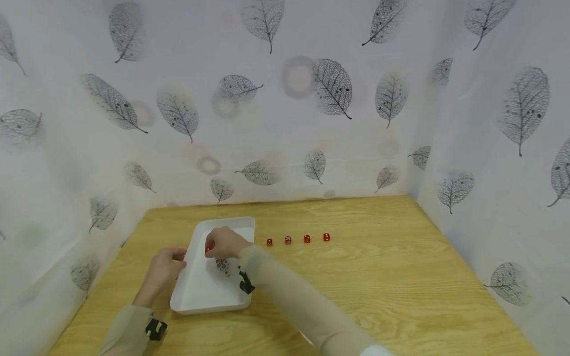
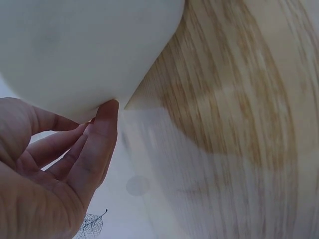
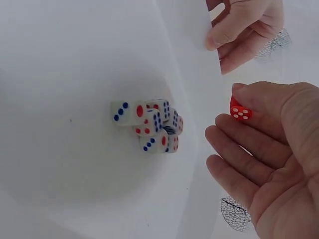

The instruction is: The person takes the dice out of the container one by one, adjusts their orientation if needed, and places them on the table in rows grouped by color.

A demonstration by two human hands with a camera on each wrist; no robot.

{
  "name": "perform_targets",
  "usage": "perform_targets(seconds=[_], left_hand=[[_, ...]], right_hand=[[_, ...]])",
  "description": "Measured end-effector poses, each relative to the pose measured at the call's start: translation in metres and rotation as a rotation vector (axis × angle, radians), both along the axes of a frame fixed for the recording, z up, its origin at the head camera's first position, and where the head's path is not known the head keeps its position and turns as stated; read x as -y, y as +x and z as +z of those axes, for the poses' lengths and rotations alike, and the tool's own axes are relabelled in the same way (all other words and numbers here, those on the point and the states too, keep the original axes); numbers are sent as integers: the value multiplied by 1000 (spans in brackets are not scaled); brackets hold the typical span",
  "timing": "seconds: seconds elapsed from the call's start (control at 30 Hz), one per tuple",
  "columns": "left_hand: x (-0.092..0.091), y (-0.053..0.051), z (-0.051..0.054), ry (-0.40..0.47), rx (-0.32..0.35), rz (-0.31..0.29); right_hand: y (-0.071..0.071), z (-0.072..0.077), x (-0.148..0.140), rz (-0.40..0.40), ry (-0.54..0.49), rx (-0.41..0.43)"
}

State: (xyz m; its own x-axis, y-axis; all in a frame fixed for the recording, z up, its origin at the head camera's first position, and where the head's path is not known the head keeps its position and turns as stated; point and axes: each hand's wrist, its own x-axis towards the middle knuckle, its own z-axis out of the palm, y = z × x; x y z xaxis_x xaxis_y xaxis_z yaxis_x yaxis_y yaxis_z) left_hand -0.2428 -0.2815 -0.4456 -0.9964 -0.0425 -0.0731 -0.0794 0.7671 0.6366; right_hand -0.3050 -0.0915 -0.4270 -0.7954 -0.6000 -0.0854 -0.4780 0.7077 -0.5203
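Observation:
My right hand (image 1: 227, 242) pinches a red die (image 3: 240, 113) with white pips between thumb and index finger, above the white tray (image 1: 207, 299). Its other fingers are extended in the right wrist view. Inside the tray, a cluster of several white dice (image 3: 149, 124) with blue and red pips sits below that hand; the head view shows it partly covered. My left hand (image 1: 161, 272) is at the tray's left side, and in the left wrist view its thumb and fingers (image 2: 104, 129) pinch the tray's edge.
Several red dice (image 1: 288, 240) stand spaced in a row on the wooden table (image 1: 378, 277), right of the tray. A pale curtain (image 1: 285, 118) with leaf prints surrounds the table's back and sides.

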Motion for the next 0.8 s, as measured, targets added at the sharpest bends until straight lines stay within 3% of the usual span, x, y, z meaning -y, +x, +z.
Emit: perform_targets(seconds=[0.17, 0.4, 0.6, 0.8], left_hand=[[1, -1, -1, 1, 9, 0], [2, -1, -1, -6, 6, -4], [2, 1, -1, 11, 11, -11], [0, 0, 0, 3, 11, 3]], right_hand=[[1, 7, -10, -4, -54, -10], [7, 15, -34, 68, -110, -69], [9, 13, -53, 88, -138, -106], [9, 13, -71, 71, -224, -51]])
